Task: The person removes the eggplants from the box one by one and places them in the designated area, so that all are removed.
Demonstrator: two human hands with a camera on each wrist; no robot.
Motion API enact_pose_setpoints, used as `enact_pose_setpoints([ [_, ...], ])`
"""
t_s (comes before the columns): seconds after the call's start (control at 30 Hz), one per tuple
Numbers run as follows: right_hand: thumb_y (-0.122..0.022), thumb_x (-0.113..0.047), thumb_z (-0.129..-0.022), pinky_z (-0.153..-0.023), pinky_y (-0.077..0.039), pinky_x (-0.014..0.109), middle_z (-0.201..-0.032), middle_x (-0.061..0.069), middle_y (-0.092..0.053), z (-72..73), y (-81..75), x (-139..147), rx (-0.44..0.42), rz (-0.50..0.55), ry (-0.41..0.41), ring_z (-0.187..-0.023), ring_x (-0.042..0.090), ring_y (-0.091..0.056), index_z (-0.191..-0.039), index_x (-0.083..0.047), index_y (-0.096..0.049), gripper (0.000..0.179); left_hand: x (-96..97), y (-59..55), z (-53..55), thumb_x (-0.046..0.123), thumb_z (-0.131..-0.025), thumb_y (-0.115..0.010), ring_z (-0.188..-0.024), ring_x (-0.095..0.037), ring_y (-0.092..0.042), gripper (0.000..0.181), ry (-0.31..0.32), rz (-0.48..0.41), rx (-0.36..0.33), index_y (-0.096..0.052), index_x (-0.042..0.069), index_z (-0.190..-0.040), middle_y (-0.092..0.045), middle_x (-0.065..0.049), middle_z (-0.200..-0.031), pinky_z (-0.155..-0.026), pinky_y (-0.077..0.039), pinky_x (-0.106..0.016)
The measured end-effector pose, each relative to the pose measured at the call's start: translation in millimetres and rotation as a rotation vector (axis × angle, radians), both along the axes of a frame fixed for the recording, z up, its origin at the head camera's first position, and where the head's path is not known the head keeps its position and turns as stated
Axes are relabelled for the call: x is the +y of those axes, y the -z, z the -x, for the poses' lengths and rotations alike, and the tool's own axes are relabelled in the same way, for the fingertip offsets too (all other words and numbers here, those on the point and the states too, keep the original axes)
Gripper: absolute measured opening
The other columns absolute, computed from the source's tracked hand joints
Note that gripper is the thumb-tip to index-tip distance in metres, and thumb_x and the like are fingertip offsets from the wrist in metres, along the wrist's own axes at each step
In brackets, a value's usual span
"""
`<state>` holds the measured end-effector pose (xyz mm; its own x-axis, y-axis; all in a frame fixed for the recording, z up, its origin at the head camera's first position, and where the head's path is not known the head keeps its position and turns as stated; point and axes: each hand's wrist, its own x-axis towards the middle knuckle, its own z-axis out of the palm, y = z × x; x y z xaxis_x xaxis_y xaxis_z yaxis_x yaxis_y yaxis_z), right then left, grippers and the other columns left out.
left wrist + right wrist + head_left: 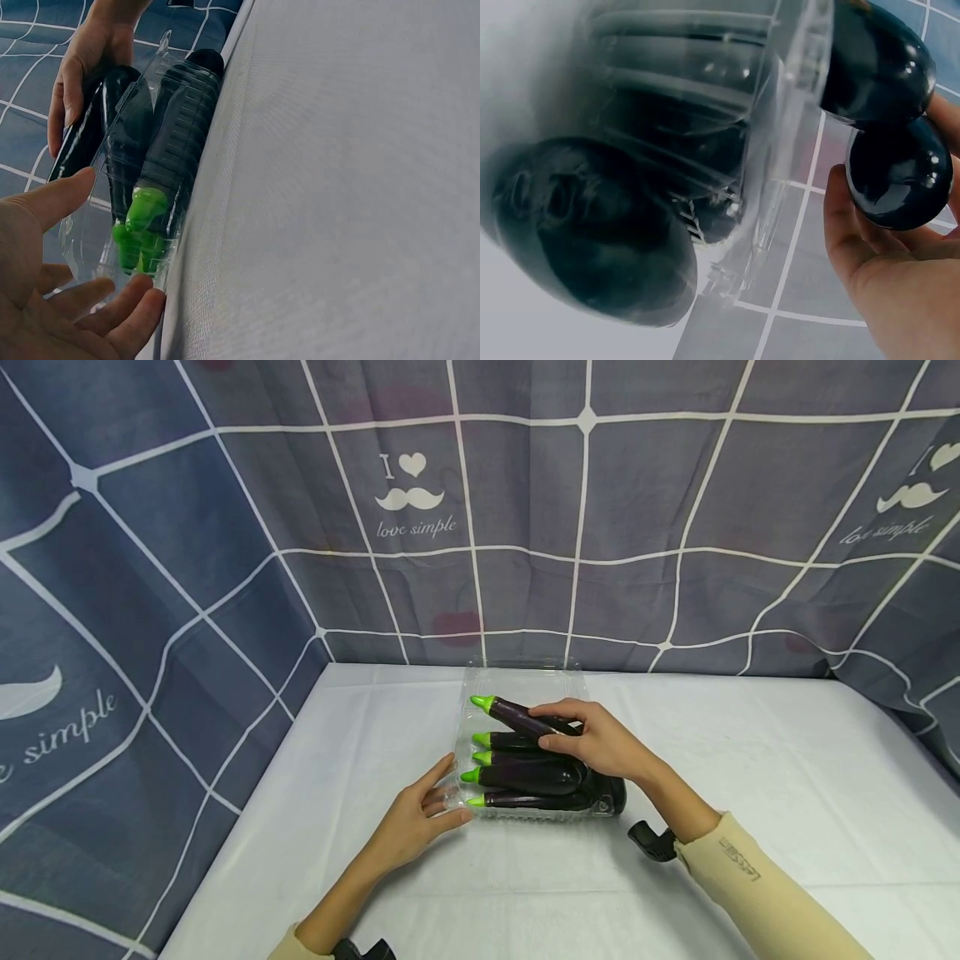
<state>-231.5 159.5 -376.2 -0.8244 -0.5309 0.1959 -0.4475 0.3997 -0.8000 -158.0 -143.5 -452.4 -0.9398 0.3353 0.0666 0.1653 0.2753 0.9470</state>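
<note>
A clear plastic box [465, 727] with its lid raised at the back holds several dark purple eggplants [528, 777] with bright green caps, caps to the left. My right hand [600, 739] grips one eggplant [517, 714] across its body, at the far side of the row; it lies slanted, cap raised to the left. In the right wrist view, the round end of the held eggplant [900, 174] sits between thumb and fingers, touching another eggplant [877, 64]. My left hand [416, 822] holds the box's near left corner, thumb and fingers on either side.
The box stands on a white-covered table [750, 777]. Behind and at the sides hangs a grey-blue curtain [525, 485] with white grid lines. Dark straps [652, 842] sit at both wrists. One eggplant end [592, 232] juts past the box's right side.
</note>
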Motion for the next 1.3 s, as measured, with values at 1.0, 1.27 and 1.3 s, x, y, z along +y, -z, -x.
enact_pose_setpoints([
  [1.0,-0.061,-0.018,-0.100,-0.077,-0.047,0.035,-0.129,0.009,-0.059,-9.6,0.7,29.6,0.032,0.002,0.112,-0.098,0.023,-0.053,-0.142,-0.013,-0.056,0.043,-0.8,0.8,-0.4,0.024,-0.089,-0.077,-0.132,-0.037,-0.046,0.087,-0.007,-0.005,-0.021,-0.025,0.007,-0.157,-0.030,-0.017,-0.157,-0.104,-0.044,-0.034],
  [1.27,-0.066,-0.023,-0.097,-0.082,-0.051,0.036,-0.130,0.006,-0.058,-15.2,3.3,41.6,-0.006,0.026,0.194,-0.107,0.027,-0.058,-0.141,-0.016,-0.057,0.046,-0.4,0.2,-0.7,0.022,-0.089,-0.077,-0.132,-0.037,-0.045,0.087,-0.004,-0.013,-0.020,-0.025,0.007,-0.157,-0.030,-0.016,-0.157,-0.105,-0.044,-0.035],
  [1.3,-0.066,-0.024,-0.097,-0.083,-0.051,0.038,-0.131,0.005,-0.058,-16.4,4.0,43.8,-0.013,0.020,0.203,-0.108,0.027,-0.058,-0.142,-0.016,-0.056,0.046,-0.4,0.1,-0.7,0.022,-0.089,-0.077,-0.132,-0.037,-0.045,0.087,-0.004,-0.013,-0.019,-0.025,0.007,-0.157,-0.030,-0.016,-0.157,-0.105,-0.044,-0.035],
])
